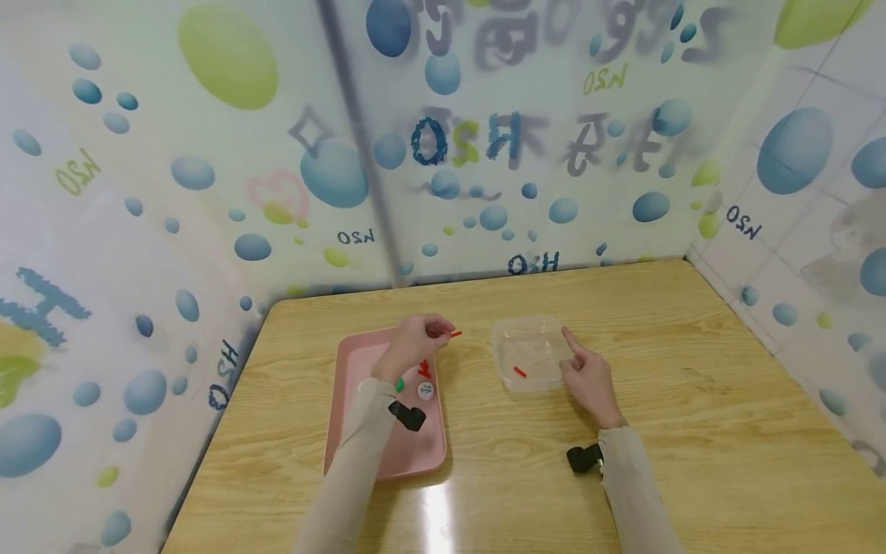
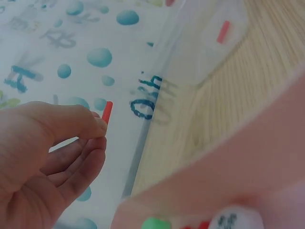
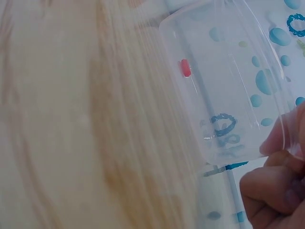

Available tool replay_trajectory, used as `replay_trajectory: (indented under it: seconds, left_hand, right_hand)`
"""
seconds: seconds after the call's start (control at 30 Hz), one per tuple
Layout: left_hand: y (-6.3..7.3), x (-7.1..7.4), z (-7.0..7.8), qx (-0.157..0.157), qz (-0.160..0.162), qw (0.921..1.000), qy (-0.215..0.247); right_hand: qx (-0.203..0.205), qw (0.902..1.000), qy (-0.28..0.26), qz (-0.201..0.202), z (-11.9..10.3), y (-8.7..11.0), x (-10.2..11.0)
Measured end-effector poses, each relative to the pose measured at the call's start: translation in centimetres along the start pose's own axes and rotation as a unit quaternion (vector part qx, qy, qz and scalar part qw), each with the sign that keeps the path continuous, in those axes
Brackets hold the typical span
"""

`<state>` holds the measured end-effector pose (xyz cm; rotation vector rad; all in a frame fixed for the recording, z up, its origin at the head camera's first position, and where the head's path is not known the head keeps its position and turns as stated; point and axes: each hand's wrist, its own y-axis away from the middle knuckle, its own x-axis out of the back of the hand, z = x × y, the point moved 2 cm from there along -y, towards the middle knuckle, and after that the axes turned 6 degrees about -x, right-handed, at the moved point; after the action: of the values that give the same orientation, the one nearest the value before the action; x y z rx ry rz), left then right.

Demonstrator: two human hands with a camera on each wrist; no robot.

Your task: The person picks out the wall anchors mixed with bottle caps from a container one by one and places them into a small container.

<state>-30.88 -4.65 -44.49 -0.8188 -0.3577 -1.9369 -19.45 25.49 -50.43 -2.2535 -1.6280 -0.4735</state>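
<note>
Over the wooden table (image 1: pixel 512 462), a red stick (image 2: pixel 107 112) points rightward.

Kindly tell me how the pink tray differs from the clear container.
The pink tray is opaque; the clear container is see-through. The tray is larger than the container. The tray holds red pieces, a green item and a white item; the container holds one red piece. Both have rounded corners.

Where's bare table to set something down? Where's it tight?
Free: table right of the right hand; table between tray and right sleeve.
Crowded: tray's right half (red sticks, green piece, white disc); far gap between tray and box, where the left hand pinches a red stick.
</note>
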Motion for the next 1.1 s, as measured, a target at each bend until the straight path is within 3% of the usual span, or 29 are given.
replay_trajectory:
  seconds: [0.33,0.87,1.1]
  left_hand:
    - [-1.7,-1.4,2.0,-0.039,-0.015,0.999,0.014]
    - [-2.9,-4.6,4.9,-0.093,-0.071,0.9929,0.021]
    - [-3.7,-6.0,6.2,-0.116,-0.091,0.989,0.012]
  right_hand:
    - [-0.004,1.0,0.001,0.005,-0.2,0.0,0.1]
    - [-0.002,0.9999,-0.01,-0.001,-0.1,-0.1,0.1]
    - [-0.019,0.9998,-0.011,-0.001,-0.2,0.0,0.0]
